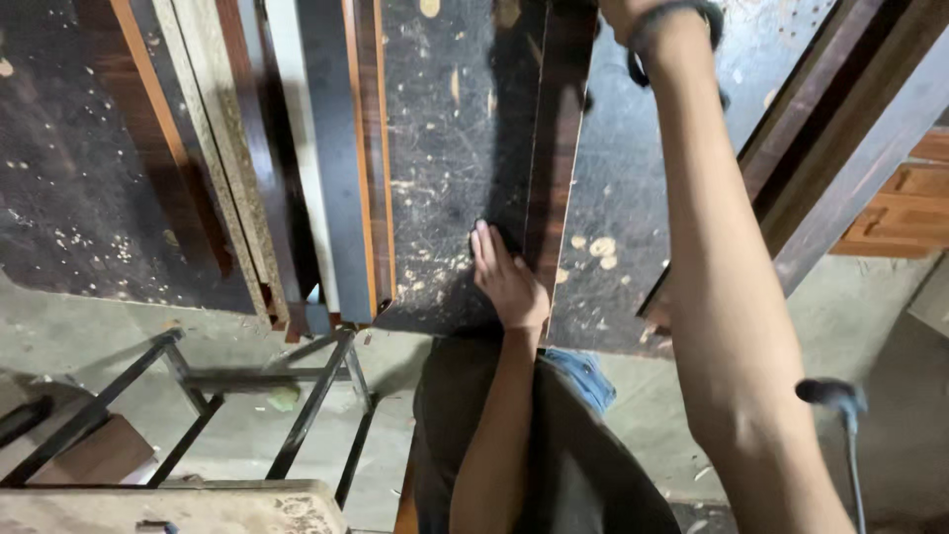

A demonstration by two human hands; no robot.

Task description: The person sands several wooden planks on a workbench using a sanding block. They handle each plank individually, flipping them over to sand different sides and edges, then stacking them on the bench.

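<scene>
Concrete floor (870,326), boards stacked upright. My left hand (509,282) rests flat on the dark board (445,178); right hand (633,12) cropped, grip indeterminate. Board judged stiff, heavy: grasp edges.

Two hands, left hand (506,280) and right hand (625,12); one black metal frame (252,407); several leaning boards, too overlapped to count

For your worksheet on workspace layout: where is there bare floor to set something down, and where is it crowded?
Bare concrete floor lies right of the dark board under the left hand. The leaning boards and metal frame crowd the left.
</scene>
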